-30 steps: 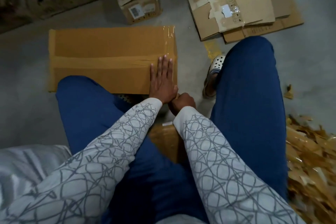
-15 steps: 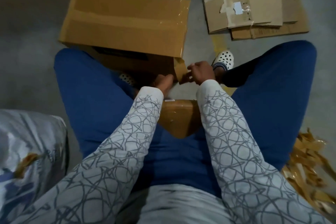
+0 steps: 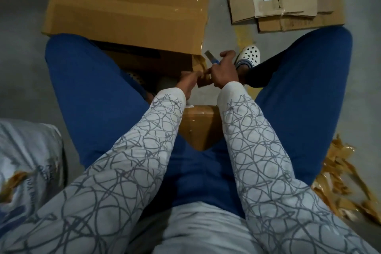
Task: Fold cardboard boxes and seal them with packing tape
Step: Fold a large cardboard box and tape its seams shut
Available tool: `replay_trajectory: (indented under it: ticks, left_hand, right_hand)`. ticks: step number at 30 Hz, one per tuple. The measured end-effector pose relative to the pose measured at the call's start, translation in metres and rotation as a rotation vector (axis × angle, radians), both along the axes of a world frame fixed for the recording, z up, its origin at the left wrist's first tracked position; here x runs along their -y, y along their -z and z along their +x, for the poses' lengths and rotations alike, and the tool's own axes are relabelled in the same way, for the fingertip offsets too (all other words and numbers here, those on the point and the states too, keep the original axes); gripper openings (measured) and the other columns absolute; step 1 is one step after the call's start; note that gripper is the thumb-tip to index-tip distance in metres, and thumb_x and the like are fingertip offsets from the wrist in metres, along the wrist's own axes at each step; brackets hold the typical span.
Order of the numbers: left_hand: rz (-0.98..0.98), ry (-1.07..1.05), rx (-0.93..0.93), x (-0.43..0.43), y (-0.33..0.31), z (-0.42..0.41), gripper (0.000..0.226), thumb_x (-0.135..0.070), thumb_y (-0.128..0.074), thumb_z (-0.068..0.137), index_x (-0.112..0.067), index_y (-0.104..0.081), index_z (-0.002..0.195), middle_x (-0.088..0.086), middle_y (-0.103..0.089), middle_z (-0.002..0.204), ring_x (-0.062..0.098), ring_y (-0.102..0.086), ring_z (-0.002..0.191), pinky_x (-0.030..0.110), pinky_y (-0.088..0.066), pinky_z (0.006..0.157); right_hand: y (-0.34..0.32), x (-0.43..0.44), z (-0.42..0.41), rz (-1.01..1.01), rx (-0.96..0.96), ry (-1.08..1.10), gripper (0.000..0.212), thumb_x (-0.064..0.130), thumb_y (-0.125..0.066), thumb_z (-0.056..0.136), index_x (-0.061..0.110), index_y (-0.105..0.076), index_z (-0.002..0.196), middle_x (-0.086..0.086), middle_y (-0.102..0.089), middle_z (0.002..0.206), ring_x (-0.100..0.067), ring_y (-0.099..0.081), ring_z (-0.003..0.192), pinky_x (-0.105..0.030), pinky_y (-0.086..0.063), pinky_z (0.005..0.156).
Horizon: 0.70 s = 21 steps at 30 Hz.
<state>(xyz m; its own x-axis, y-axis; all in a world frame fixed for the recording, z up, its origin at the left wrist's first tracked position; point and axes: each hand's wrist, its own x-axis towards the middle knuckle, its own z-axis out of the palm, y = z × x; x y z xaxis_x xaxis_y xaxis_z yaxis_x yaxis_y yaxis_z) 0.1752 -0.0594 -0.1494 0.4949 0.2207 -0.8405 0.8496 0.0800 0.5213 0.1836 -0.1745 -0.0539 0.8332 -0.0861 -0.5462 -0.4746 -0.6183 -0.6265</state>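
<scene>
— So, what changed?
— Cardboard box [image 3: 127, 12] has tipped up, just beyond both hands. Left hand [image 3: 188, 80] left its top, now pinching the tape strip [image 3: 200, 65]; right hand [image 3: 223, 70], beside it, grips a blue-handled cutter [image 3: 210, 57]. Cutting comes next, probably.

**Q:** Reference item?
**A:** The white perforated clog [image 3: 249, 54], resting on the grey concrete floor [image 3: 20, 72].

**Q:** Items around it?
**A:** A worn yellow floor marking [image 3: 241, 34] lies just beyond the clog. A second perforated clog [image 3: 134, 75] sits to its left, partly hidden. Blue trousers [image 3: 92, 93] flank the clog on both sides. A heap of crumpled golden-brown strips [image 3: 340, 183] lies well to its right, nearer the viewer. A white printed sack [image 3: 26, 156] lies far to its left, nearer the viewer.
</scene>
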Motion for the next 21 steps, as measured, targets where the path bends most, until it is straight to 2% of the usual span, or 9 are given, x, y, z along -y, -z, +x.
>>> replay_trajectory:
  ticks: [3,6,9,11,13,15,17,19,21]
  left_hand:
    - [0.025,0.011,-0.003,-0.001,-0.032,-0.006,0.056,-0.033,-0.069,0.091,-0.010,-0.053,0.140,0.011,-0.064,0.128,0.029,-0.061,0.116,0.047,-0.048,0.106]
    - [0.049,0.036,0.009,-0.004,-0.044,-0.010,0.057,-0.033,-0.064,0.096,-0.008,-0.047,0.144,0.013,-0.058,0.134,0.031,-0.056,0.122,0.045,-0.045,0.108]
    - [0.098,0.096,0.036,-0.004,-0.053,-0.013,0.049,-0.029,-0.063,0.098,-0.005,-0.053,0.139,0.013,-0.060,0.131,0.030,-0.058,0.121,0.035,-0.045,0.093]
    - [0.135,0.115,0.046,-0.003,-0.058,-0.012,0.046,-0.026,-0.064,0.098,-0.004,-0.055,0.138,0.013,-0.061,0.129,0.029,-0.059,0.120,0.034,-0.046,0.091]
    - [0.135,0.123,0.051,-0.002,-0.059,-0.012,0.045,-0.021,-0.064,0.097,-0.004,-0.055,0.138,0.013,-0.062,0.129,0.029,-0.060,0.118,0.034,-0.048,0.095]
    - [0.113,0.113,0.043,0.000,-0.054,-0.012,0.046,-0.020,-0.065,0.095,-0.004,-0.055,0.138,0.013,-0.063,0.130,0.029,-0.061,0.118,0.039,-0.050,0.103]
    - [0.096,0.119,0.024,0.004,-0.052,-0.013,0.048,-0.022,-0.064,0.096,-0.006,-0.053,0.140,0.013,-0.062,0.132,0.029,-0.061,0.118,0.042,-0.050,0.104]
    - [0.108,0.129,0.027,0.007,-0.053,-0.013,0.051,-0.024,-0.061,0.098,-0.006,-0.048,0.143,0.011,-0.058,0.134,0.029,-0.057,0.121,0.038,-0.048,0.101]
    - [0.139,0.118,0.049,0.005,-0.048,-0.011,0.050,-0.023,-0.059,0.100,-0.005,-0.045,0.144,0.013,-0.056,0.136,0.028,-0.055,0.123,0.034,-0.045,0.092]
  right_hand:
    - [0.000,0.008,0.014,-0.030,-0.030,0.023,0.035,0.017,-0.042,0.095,0.015,-0.044,0.131,-0.010,-0.069,0.117,-0.032,-0.072,0.089,-0.047,-0.061,0.081]
    - [-0.004,0.018,0.022,-0.037,0.004,0.054,0.029,0.017,-0.044,0.097,0.012,-0.063,0.118,-0.008,-0.075,0.104,-0.026,-0.074,0.082,-0.042,-0.062,0.080]
    - [-0.016,0.020,0.028,-0.029,0.099,0.032,0.020,0.017,-0.048,0.094,0.020,-0.067,0.098,-0.005,-0.076,0.092,-0.024,-0.075,0.074,-0.045,-0.062,0.080]
    - [-0.028,0.022,0.033,-0.037,0.142,-0.022,0.018,0.020,-0.053,0.096,0.022,-0.070,0.099,-0.003,-0.076,0.092,-0.020,-0.075,0.071,-0.042,-0.063,0.080]
    - [-0.040,0.027,0.038,-0.099,0.180,-0.121,0.023,0.028,-0.055,0.099,0.018,-0.074,0.107,-0.002,-0.076,0.093,-0.019,-0.075,0.074,-0.038,-0.062,0.080]
    - [-0.049,0.035,0.040,-0.241,0.231,-0.269,0.030,0.036,-0.055,0.101,0.016,-0.076,0.109,-0.006,-0.074,0.093,-0.023,-0.073,0.082,-0.036,-0.059,0.080]
    - [-0.054,0.041,0.035,-0.393,0.276,-0.415,0.034,0.040,-0.054,0.102,0.016,-0.075,0.112,-0.010,-0.070,0.095,-0.028,-0.067,0.089,-0.033,-0.052,0.075]
    - [-0.050,0.047,0.027,-0.471,0.297,-0.491,0.034,0.042,-0.054,0.102,0.019,-0.075,0.117,-0.011,-0.071,0.105,-0.032,-0.066,0.097,-0.034,-0.047,0.074]
    - [-0.042,0.051,0.021,-0.449,0.301,-0.493,0.031,0.042,-0.057,0.101,0.023,-0.075,0.119,-0.008,-0.073,0.111,-0.030,-0.067,0.101,-0.033,-0.049,0.077]
